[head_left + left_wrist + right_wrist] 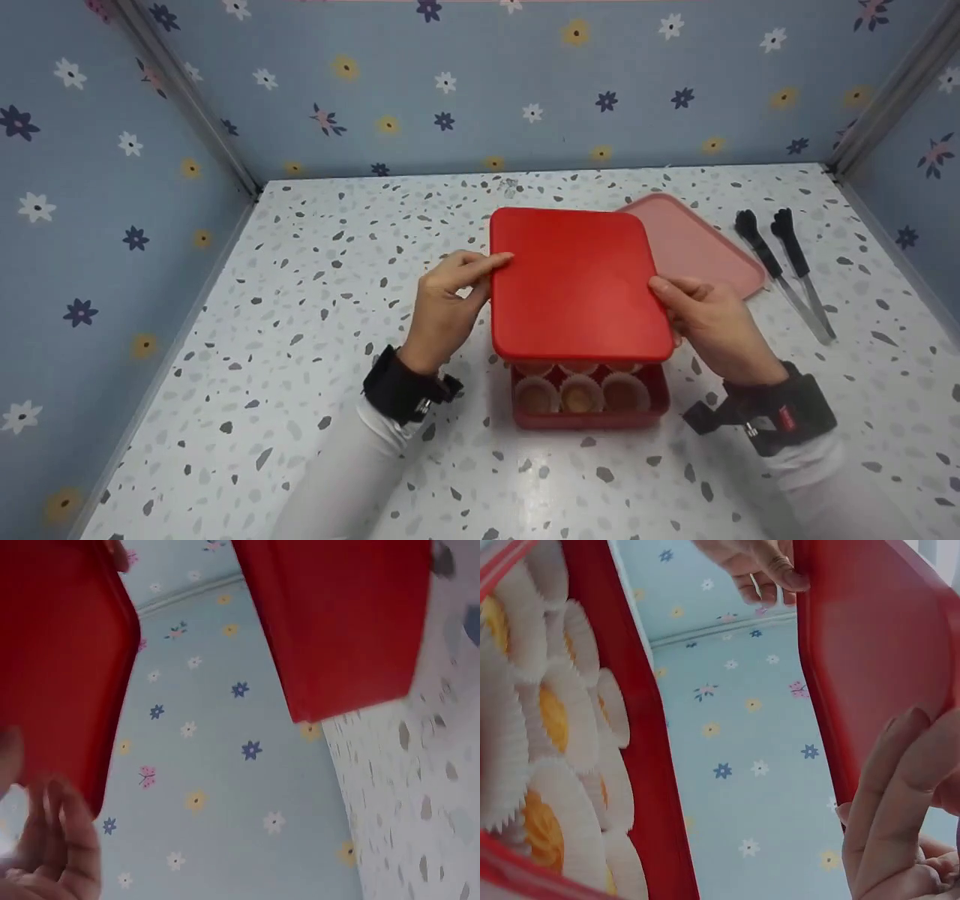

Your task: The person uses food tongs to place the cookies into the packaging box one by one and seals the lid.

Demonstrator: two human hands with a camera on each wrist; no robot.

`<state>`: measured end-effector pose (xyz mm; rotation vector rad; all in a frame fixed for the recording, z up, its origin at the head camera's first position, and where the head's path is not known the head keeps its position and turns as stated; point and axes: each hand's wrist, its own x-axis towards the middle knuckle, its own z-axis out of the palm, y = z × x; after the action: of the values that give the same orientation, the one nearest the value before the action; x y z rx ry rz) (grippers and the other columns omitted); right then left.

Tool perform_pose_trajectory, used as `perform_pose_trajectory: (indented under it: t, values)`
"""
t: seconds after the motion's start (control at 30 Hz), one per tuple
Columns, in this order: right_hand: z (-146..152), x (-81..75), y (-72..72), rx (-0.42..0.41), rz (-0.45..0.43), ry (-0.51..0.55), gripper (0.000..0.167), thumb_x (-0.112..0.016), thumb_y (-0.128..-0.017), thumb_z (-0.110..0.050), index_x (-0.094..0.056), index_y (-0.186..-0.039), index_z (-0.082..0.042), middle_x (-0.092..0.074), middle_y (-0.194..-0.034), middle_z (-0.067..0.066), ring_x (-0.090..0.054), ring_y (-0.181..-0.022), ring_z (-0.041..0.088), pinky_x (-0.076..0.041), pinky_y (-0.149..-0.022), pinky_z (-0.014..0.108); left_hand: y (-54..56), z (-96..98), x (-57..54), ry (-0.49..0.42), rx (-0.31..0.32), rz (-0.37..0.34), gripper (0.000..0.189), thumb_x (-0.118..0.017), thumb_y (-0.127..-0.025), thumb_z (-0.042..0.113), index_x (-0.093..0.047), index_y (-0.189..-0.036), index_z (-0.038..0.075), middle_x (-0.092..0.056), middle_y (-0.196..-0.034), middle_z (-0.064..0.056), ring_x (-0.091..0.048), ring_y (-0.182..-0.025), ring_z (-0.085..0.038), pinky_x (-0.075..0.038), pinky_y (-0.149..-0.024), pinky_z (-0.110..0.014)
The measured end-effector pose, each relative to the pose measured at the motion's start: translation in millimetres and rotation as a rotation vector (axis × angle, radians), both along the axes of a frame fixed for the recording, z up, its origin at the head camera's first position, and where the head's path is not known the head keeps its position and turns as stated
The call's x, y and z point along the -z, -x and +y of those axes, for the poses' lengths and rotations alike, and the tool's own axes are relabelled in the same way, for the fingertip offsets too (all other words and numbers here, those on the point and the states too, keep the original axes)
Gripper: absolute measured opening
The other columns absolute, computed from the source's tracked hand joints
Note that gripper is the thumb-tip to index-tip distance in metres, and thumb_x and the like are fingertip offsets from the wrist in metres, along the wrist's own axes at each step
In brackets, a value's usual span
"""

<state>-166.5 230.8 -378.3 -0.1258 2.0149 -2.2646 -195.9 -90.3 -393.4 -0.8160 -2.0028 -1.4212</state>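
Both hands hold a red square lid (581,285) above a red box (592,420). The left hand (448,307) pinches the lid's left edge between thumb and fingers. At the opposite edge, the right hand (712,326) grips with its thumb on top and fingers beneath. Inside the box sit several small baked pieces in white paper cups (581,394); the lid hides the rear ones in the head view. In the right wrist view their yellow tops (553,720) show, and the lid (885,637) is apart from the box wall (649,735).
A pink tray (697,244) lies behind the lid, partly covered by it. To its right rest tongs (787,274) with black tips and metal arms. The speckled table (337,300) meets flowered walls (487,90) at the back and sides.
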Motion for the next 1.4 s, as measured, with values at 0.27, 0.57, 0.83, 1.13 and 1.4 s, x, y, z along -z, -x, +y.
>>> perform_pose_trajectory:
  t: [0.27, 0.57, 0.83, 1.13, 1.4]
  values:
    - [12.9, -1.3, 2.6, 0.007, 0.053, -0.268, 0.053, -0.068, -0.095, -0.028, -0.056, -0.135, 0.007, -0.066, -0.074, 0.005, -0.058, -0.055, 0.012, -0.048, -0.049, 0.023, -10.2, 7.6, -5.7, -0.196, 0.212, -0.675, 0.053, -0.048, -0.095, -0.004, -0.041, -0.148, -0.002, -0.070, -0.096, -0.015, -0.067, -0.068, -0.021, -0.057, -0.066, -0.034]
    - [29.5, 2.5, 5.5, -0.074, 0.004, -0.464, 0.055, -0.068, -0.096, -0.029, -0.054, -0.140, 0.001, -0.069, -0.080, 0.013, -0.063, -0.058, 0.020, -0.054, -0.054, 0.029, -16.1, 9.6, -6.0, 0.167, 0.277, -0.902, 0.075, -0.067, -0.097, 0.026, -0.025, -0.156, 0.004, -0.071, -0.077, -0.006, -0.061, -0.055, -0.018, -0.050, -0.051, -0.028]
    - [27.7, 8.0, 6.8, -0.247, 0.021, -0.713, 0.044, -0.068, -0.096, -0.020, -0.061, -0.131, 0.004, -0.069, -0.078, 0.013, -0.067, -0.059, 0.027, -0.056, -0.053, 0.037, -20.8, 12.0, -0.9, 0.411, 0.234, -0.910, 0.061, -0.063, -0.099, 0.022, -0.037, -0.153, 0.008, -0.066, -0.066, -0.006, -0.062, -0.052, -0.031, -0.032, -0.042, -0.024]
    - [23.4, 13.7, 6.6, -0.319, 0.051, -0.890, 0.032, -0.069, -0.094, -0.016, -0.068, -0.117, 0.006, -0.068, -0.071, 0.007, -0.065, -0.052, 0.020, -0.054, -0.050, 0.032, -24.1, 13.8, 3.1, 0.518, 0.222, -0.964, 0.040, -0.065, -0.098, 0.025, -0.053, -0.132, 0.010, -0.067, -0.067, -0.004, -0.061, -0.051, -0.025, -0.036, -0.043, -0.024]
    - [21.3, 16.0, 5.4, -0.334, 0.018, -0.928, 0.029, -0.068, -0.095, -0.016, -0.070, -0.117, 0.004, -0.066, -0.067, 0.004, -0.064, -0.054, 0.018, -0.055, -0.052, 0.038, -29.0, 15.1, 1.6, 0.564, 0.222, -0.969, 0.036, -0.066, -0.097, 0.025, -0.056, -0.129, 0.013, -0.068, -0.068, -0.003, -0.062, -0.051, -0.020, -0.040, -0.043, -0.024]
